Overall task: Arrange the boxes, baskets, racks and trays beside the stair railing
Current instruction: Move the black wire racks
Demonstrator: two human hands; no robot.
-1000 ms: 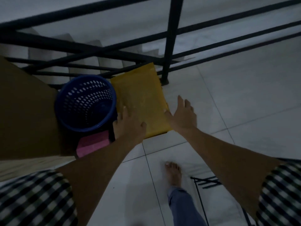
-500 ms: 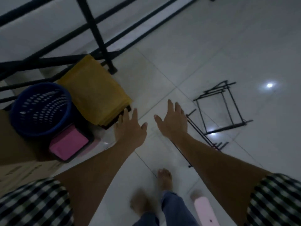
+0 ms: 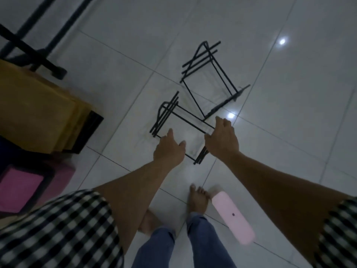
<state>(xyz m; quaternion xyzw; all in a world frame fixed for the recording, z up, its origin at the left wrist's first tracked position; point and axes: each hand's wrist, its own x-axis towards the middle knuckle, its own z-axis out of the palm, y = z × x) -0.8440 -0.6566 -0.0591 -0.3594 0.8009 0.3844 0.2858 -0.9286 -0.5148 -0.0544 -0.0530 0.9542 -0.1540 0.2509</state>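
no readable text or labels

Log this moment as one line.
left hand: open over near rack | right hand: at its corner, grip unclear | far rack: untouched, on floor

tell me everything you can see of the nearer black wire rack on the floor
The nearer wire rack is a thin black metal-looking frame, an open rectangle with bundled bars at both ends, empty, resting on the white tiled floor beside a second rack. The left hand and right hand overlap its nearer edges; actual contact is unclear.
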